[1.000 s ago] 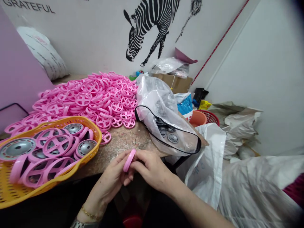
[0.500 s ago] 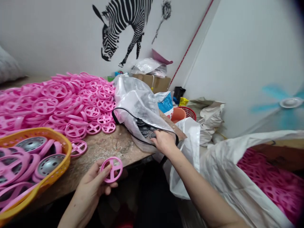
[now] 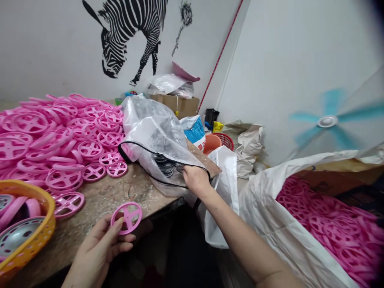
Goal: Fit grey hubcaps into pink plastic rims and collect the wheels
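Note:
My left hand (image 3: pixel 105 244) pinches a pink spoked plastic wheel ring (image 3: pixel 128 218) by its side, held up just off the table's front edge. My right hand (image 3: pixel 196 180) reaches into the mouth of a clear plastic bag (image 3: pixel 150 120) with black edging. Inside the bag lie several grey plastic discs (image 3: pixel 166 168). The right fingers are curled and partly hidden among the discs at the bag's opening; what they grip is not clear. A large heap of pink wheel rings (image 3: pixel 60 136) covers the table left of the bag.
An orange-yellow basket (image 3: pixel 49 216) with pink rings and grey discs stands at the left on the worn table (image 3: pixel 99 200). A white sack (image 3: pixel 270 216) full of pink rings is at the right. Behind are a cardboard box (image 3: pixel 187 106), a red basket (image 3: pixel 226 140) and a turning fan (image 3: pixel 327 121).
The view has swung right, so the things on the table appear further left. My left hand keeps the pink ring; my right hand is still in the bag's mouth, a little deeper.

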The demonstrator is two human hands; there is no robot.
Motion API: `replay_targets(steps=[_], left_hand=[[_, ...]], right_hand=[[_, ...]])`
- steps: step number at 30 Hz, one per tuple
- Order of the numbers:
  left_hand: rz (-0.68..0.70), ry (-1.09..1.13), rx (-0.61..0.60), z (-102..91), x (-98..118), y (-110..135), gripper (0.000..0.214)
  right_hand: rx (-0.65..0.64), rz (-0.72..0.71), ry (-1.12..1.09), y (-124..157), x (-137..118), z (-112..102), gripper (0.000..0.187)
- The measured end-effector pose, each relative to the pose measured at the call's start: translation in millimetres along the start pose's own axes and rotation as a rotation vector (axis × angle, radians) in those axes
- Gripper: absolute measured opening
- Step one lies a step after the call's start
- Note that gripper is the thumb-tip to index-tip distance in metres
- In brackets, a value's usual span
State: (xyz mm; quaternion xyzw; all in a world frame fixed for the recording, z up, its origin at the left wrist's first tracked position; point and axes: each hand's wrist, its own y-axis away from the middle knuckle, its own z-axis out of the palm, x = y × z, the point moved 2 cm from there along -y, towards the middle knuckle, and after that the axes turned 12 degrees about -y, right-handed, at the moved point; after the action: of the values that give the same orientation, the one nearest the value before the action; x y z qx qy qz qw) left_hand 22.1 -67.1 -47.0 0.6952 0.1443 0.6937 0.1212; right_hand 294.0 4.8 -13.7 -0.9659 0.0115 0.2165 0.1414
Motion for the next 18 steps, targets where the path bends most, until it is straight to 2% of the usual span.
replay_targets(steps=[3,6,8,10,15,18], left_hand=[[0.039,0.000,-0.013,4.4,0,0,0.045],[0.055,0.009,-0.033,11.7,2,4,0.041],[0.057,0.015,-0.051,16.1,2,6,0.039],[0.060,0.023,-0.068,19.2,0,7,0.040],[0.077,0.018,-0.080,21.9,-5,8,0.044],[0.097,-0.006,-0.093,22.1,-7,9,0.044]], right_hand=[[0.045,-0.065,-0.162,13,-1,-7,0.025],[0.129,-0.159,-0.585,29,-13,-14,0.021],[0.085,-0.138,-0.868,39,-25,-12,0.018],[-0.029,-0.064,-1.052,48,-37,-4,0.016],[-0.251,0.096,-1.261,65,-62,29,0.014],[-0.255,0.043,-1.185,74,-73,41,0.010]])
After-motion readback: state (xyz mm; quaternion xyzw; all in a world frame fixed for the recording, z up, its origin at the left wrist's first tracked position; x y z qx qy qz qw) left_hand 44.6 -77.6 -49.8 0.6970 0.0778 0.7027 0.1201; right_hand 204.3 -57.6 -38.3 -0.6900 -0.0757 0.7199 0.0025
